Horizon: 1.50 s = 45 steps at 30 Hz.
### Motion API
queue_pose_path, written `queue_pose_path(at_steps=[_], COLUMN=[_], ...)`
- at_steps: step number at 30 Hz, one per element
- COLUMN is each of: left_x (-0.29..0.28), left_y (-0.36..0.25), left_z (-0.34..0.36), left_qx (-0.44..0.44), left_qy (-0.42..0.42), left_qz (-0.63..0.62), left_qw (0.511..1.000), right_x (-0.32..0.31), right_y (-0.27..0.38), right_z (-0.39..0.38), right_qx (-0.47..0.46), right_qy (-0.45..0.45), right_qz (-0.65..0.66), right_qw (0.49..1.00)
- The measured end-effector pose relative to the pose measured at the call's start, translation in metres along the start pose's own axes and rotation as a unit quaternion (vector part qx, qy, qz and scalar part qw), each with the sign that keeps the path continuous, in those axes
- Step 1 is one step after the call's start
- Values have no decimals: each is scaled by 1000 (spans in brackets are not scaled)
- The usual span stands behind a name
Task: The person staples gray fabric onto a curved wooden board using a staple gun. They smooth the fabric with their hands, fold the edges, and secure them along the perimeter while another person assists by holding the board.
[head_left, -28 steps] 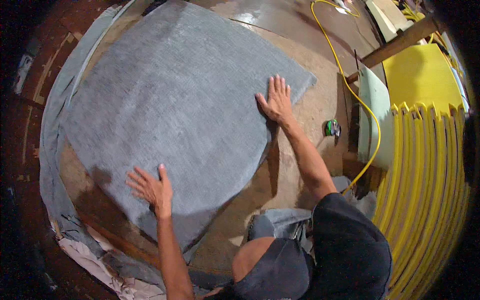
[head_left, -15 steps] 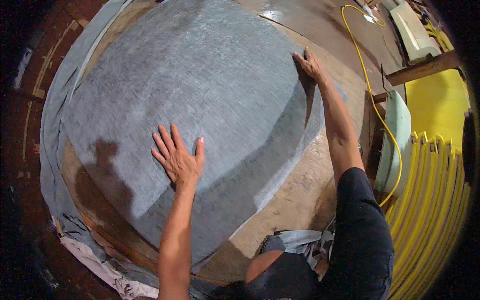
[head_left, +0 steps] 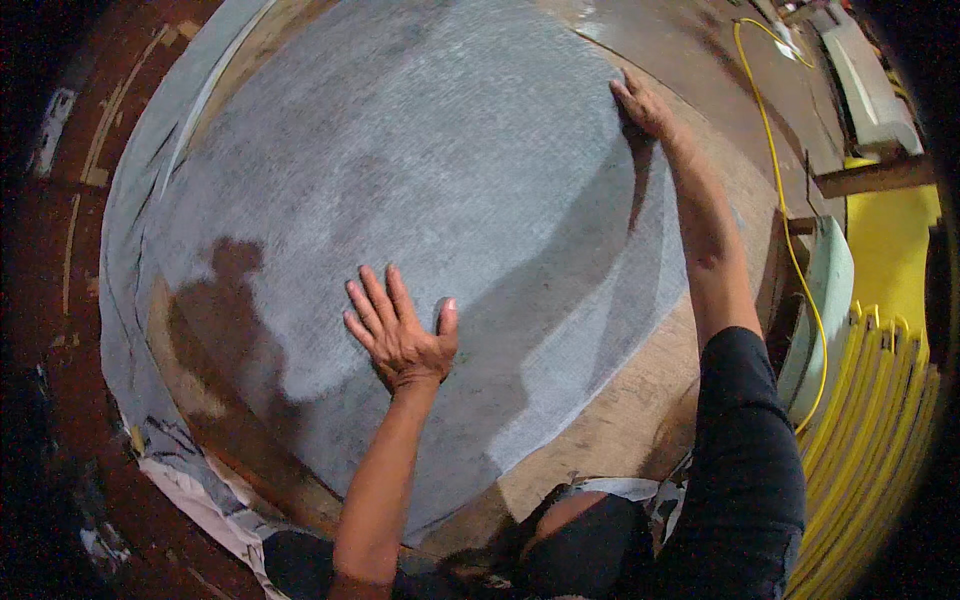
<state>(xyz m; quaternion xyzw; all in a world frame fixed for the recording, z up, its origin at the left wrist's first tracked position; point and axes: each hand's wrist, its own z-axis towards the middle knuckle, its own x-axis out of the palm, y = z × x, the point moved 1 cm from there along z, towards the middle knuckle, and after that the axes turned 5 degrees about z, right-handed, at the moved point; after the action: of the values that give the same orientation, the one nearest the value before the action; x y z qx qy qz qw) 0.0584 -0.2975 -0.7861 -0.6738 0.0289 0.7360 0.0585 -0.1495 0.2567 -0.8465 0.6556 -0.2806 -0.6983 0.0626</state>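
Observation:
A broad mottled grey sheet of fabric (head_left: 420, 140) lies over a wooden worktop (head_left: 630, 400), with shadows across it and a paler strip along its lower right edge. My left hand (head_left: 400, 335) is on the sheet's lower middle, palm down, fingers spread. My right hand (head_left: 640, 105) is at the sheet's upper right edge, thumb and forefinger apart; its other fingers are partly hidden.
Bunched grey cloth (head_left: 135, 260) runs along the left side. At right are a yellow cord (head_left: 772, 160), a pale green curved piece (head_left: 820, 300), a yellow panel (head_left: 885, 250), stacked yellow-edged sheets (head_left: 860, 440) and a wooden beam (head_left: 865, 178).
My right hand has moved up and right along the sheet's edge. My left hand has shifted right and upward from the lower left, still spread. The view has shifted, with shadows changing on the fabric.

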Motion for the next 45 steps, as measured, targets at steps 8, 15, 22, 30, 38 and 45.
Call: queue_pose_path(at_steps=[8, 15, 22, 30, 38, 45], left_x=[-7, -2, -6, 5, 28, 39], left_y=[10, 11, 19, 54, 363, 445], left_z=[-1, 1, -4, -20, -4, -55], left_qx=[-9, -3, 6, -42, -358, -362], left_qy=[25, 29, -5, -96, -227, -102], left_qz=[34, -17, -99, -232, -18, 92], left_qw=[999, 999, 995, 967, 905, 922], right_x=[-36, 17, 75, 166, 204, 186], right_y=[33, 59, 147, 312, 488, 401], right_z=[-6, 22, -50, -161, -333, -154], right_qx=[-266, -210, -307, -392, -536, -509], right_qy=[149, 30, -15, 18, 165, 69], right_qz=[-155, -197, -186, -127, -64, 43], right_qw=[940, 957, 933, 911, 826, 857])
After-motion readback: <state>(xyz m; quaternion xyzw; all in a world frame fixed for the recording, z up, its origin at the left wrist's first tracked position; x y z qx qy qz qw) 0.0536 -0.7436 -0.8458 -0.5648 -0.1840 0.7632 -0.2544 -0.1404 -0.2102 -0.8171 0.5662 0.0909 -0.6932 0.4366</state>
